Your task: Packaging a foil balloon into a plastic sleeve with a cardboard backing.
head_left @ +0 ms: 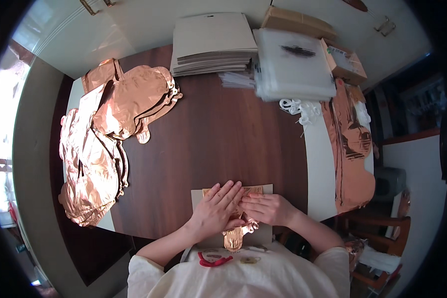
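Note:
A folded rose-gold foil balloon [233,239] lies on a grey cardboard sheet [197,197] at the table's near edge, its rounded end hanging toward my shirt. My left hand [217,206] rests palm down across the foil, fingers stretched out and pointing away from me. Beside it, my right hand [266,208] lies over the right part of the same foil, fingers extended toward the left one. Both palms hide most of the balloon's middle, and the right thumb is out of sight.
Flat foil balloons [134,97] are heaped at the left edge, and more foil [355,184] lies on the right. At the back stand stacked grey cardboard sheets [213,37], clear plastic bags [293,64] and a small open box [346,62]. White ribbon [303,110] lies in front of the bags.

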`<control>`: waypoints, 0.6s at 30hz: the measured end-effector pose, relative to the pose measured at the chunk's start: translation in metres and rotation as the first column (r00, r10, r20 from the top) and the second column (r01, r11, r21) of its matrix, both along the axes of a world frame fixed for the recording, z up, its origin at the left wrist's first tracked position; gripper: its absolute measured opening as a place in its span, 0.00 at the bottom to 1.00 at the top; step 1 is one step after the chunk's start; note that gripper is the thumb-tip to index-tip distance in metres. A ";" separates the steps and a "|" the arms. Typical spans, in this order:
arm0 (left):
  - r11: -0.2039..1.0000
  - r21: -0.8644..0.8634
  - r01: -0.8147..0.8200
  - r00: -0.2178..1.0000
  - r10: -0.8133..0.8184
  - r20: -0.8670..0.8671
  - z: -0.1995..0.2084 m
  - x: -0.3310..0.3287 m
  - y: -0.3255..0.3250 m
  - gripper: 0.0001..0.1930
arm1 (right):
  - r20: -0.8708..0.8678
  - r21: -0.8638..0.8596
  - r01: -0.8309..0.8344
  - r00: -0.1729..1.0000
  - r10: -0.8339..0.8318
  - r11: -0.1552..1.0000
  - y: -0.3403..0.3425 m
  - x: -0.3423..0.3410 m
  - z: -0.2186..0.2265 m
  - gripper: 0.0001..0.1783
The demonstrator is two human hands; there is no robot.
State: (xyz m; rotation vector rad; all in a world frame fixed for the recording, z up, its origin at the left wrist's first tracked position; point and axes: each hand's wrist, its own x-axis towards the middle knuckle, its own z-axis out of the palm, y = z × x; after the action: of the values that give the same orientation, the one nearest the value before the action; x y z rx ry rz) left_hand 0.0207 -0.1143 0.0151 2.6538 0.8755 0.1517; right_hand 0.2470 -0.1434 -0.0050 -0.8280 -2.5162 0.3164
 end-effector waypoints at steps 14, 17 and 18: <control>0.998 0.057 0.013 0.996 -0.008 -0.088 -0.006 -0.005 -0.004 0.40 | 0.299 0.149 0.449 0.829 -0.473 0.881 -0.020 -0.033 0.009 0.26; 0.999 0.032 -0.041 0.995 0.044 -0.088 -0.006 -0.008 -0.007 0.41 | 0.298 0.125 0.477 0.818 -0.492 0.870 -0.025 -0.032 0.004 0.30; 0.997 0.006 -0.075 0.993 0.075 -0.087 -0.004 -0.011 -0.007 0.42 | 0.299 0.125 0.478 0.818 -0.492 0.870 -0.027 -0.032 0.003 0.30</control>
State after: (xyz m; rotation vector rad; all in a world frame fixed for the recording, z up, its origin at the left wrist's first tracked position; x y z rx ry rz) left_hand 0.0097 -0.1213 0.0108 2.6491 1.0042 0.0557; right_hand 0.2150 -0.1702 -0.0021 -1.5703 -2.4617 -0.0562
